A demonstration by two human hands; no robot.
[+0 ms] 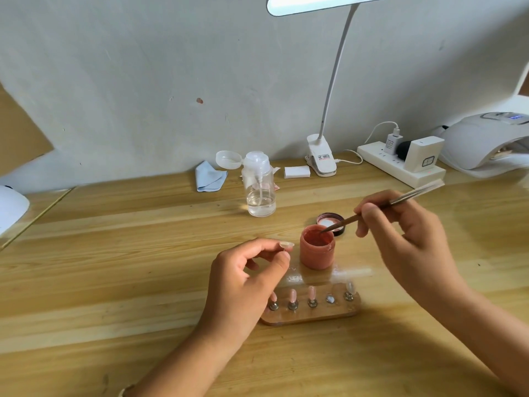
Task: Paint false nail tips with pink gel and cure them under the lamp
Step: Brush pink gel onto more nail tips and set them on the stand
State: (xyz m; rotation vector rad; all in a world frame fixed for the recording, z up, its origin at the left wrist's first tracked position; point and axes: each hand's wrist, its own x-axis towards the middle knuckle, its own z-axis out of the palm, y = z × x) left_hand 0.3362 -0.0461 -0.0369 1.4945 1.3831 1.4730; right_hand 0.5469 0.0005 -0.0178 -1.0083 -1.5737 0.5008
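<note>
Three tips on the oval wooden holder (315,318) at 6 o'clock appear pink, one clear. A clear false nail tip (286,245) is pinched by the left hand (246,279). A thin brush (406,197), gripped by the right hand (400,236), is dipped in the round pink gel jar (317,253). Curing in the white lamp (481,138) at 2 o'clock seems outstanding.

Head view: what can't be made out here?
1. Tip of the brush: head view, sunk in the gel jar behind its rim; its load of gel is unclear.
2. The leftmost nail on the holder: head view, partly behind the left hand.
3. The curing lamp: head view, cut off by the right edge; display too small to read.
4. The white object: head view, cut off by the left edge.
</note>
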